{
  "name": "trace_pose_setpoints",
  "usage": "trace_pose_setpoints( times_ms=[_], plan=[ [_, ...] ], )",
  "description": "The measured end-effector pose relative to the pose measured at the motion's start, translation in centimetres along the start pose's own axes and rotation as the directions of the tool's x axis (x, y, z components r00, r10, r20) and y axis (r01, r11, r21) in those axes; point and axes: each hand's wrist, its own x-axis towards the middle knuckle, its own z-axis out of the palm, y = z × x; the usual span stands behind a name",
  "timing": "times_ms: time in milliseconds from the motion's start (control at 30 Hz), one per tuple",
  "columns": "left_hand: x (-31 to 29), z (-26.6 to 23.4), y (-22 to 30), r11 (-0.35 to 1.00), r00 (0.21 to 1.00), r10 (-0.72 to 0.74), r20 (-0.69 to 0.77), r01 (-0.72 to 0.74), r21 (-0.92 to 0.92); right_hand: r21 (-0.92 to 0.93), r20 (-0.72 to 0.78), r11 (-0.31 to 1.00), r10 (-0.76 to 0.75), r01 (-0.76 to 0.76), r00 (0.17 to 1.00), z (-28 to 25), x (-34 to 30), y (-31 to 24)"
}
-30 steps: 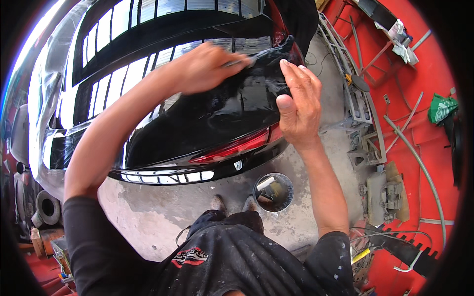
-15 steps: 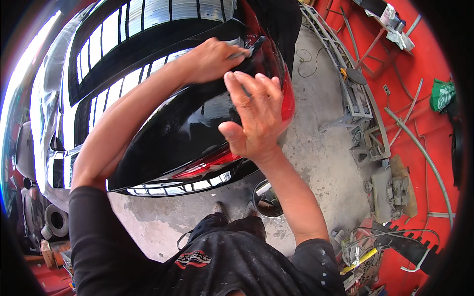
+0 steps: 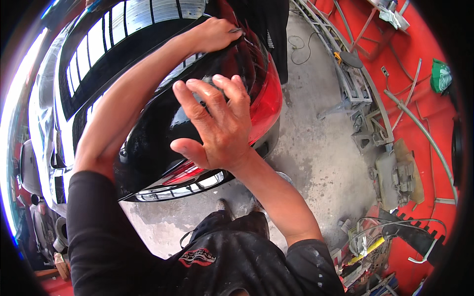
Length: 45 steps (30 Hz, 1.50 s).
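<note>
A glossy black car rear (image 3: 148, 143) lies below my arms, with striped reflections in its window. My left hand (image 3: 215, 34) is stretched to the far side and pressed on the panel above the red tail light (image 3: 266, 111). Its fingers are closed on a grey cloth, now mostly hidden under them. Nearer me, my right hand (image 3: 219, 123) hovers over the boot lid with its fingers spread and nothing in it. Behind its wrist, the nearer red light (image 3: 182, 172) shows in part.
Dark fabric (image 3: 274, 29), perhaps another person's clothing, is at the car's far side. A metal frame (image 3: 353, 74) runs along the concrete floor (image 3: 316, 153) by the red wall (image 3: 410, 49). Cables and parts (image 3: 375, 237) lie at the lower right.
My left hand has slid away from me and slightly left along the panel with the cloth. My right hand has moved left, staying spread. The view has shifted a little.
</note>
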Motion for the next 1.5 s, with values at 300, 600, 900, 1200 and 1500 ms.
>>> trace_pose_setpoints(
  times_ms=[300,600,900,1200,1500],
  plan=[
    [2.3,0.5,-0.7,0.991,0.99,-0.134,0.043,0.134,0.001,0.046,-0.034,0.999,0.003,-0.002,0.999,0.4,0.1,-0.6],
    [-3.5,-1.3,4.0,0.985,0.998,0.061,-0.013,-0.063,-0.159,0.008,-0.046,0.999,0.033,-0.033,0.998,-0.5,-0.4,0.5],
    [0.1,1.4,-2.1,0.927,0.973,0.222,0.067,-0.232,0.294,0.049,0.018,0.999,0.004,-0.005,1.0,0.0,0.0,-0.9],
    [-3.1,-1.5,2.7,0.995,0.998,-0.063,0.011,0.063,-0.074,0.049,-0.066,0.999,-0.016,0.02,0.998,0.2,-0.1,-0.4],
    [-9.0,-1.9,6.1,0.984,0.99,0.143,0.005,-0.143,0.108,0.161,-0.023,0.986,0.047,-0.043,0.999,-3.2,-0.2,-0.5]
  ],
)
